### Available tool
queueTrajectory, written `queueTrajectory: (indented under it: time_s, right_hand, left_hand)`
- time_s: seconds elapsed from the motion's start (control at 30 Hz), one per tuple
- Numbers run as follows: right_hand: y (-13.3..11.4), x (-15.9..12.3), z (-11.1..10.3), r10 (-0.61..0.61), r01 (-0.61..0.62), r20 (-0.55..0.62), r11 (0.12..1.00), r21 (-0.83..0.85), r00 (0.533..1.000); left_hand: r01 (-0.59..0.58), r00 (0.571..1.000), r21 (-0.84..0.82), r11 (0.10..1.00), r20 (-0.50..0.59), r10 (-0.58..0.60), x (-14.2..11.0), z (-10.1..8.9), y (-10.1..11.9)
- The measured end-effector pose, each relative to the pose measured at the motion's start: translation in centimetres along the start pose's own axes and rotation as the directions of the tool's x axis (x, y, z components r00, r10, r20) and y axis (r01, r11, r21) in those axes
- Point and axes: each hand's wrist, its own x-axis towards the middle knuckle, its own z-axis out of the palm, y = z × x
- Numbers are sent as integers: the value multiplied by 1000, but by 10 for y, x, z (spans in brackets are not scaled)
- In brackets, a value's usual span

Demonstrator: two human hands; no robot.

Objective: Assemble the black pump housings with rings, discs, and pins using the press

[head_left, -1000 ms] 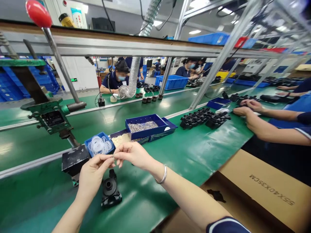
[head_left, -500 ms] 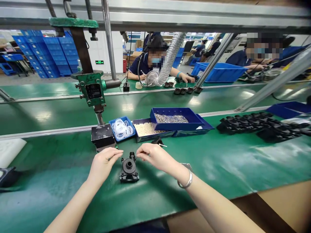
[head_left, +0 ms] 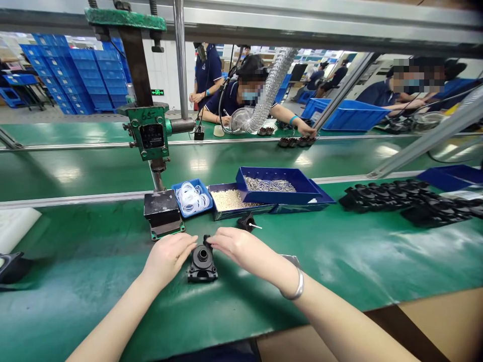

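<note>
A black plastic pump housing (head_left: 203, 257) lies on the green bench, with a round raised opening at its centre and a short pipe stub on its far side. My left hand (head_left: 168, 255) is at its far left corner, fingers stretched forward and the thumb below them. From the right, my right hand (head_left: 239, 247) reaches over the far right corner with its fingers extended close to the stub, partly hiding it. No object shows in either hand, though the fingertips' undersides are hidden. Behind my right hand sits a black part (head_left: 246, 221) with a white stick jutting out.
A green press (head_left: 149, 133) stands over a black block (head_left: 162, 207) at left. Beyond are a tray of white rings (head_left: 192, 198), a bin of beige pieces (head_left: 230, 199) and a bin of metal pins (head_left: 268, 184). Black parts (head_left: 385, 195) lie at right. A co-worker (head_left: 245, 93) sits opposite.
My fingers have gone from pinches beside the housing to a more stretched-out pose closer over its far corners. The view has shifted slightly. The co-worker's outstretched hand has moved right.
</note>
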Motion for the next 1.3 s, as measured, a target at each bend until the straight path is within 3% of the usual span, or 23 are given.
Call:
queueTrajectory:
  time_s: [0.13,0.27,0.33,0.5,0.67,0.83,1.03,1.17,1.3]
  right_hand:
    - [6,-5,-5,192,-146,-153,953,267,969]
    - [0,-6,-11,308,-202,-206,886,417,929]
    - [-9,-4,-12,272,-148,-226,882,448,935]
    - [-34,5,1,51,63,-263,912,405,963]
    - [-42,9,20,-2,55,-195,962,268,981]
    - [-42,10,26,-34,79,-190,970,231,981]
    - [-46,12,19,-193,205,-120,973,104,974]
    - [-46,14,14,-331,331,-29,944,2,943]
    - [-47,19,16,-340,339,21,940,39,940]
  left_hand:
    - [118,993,-85,989,35,-116,-3,-1,1]
    - [162,987,-141,977,34,-159,-1,-4,2]
    - [170,985,-158,973,11,-171,1,-5,2]
    - [130,991,-217,967,22,-129,1,-3,2]
    - [199,978,-235,951,-21,-210,-8,1,-4]
    - [244,970,-344,907,108,-220,-15,0,-9]
    - [193,964,-464,864,255,-79,-20,-1,-14]
    - [200,948,-435,878,314,-60,-23,2,-16]
    - [203,940,-398,895,336,-63,-25,7,-14]
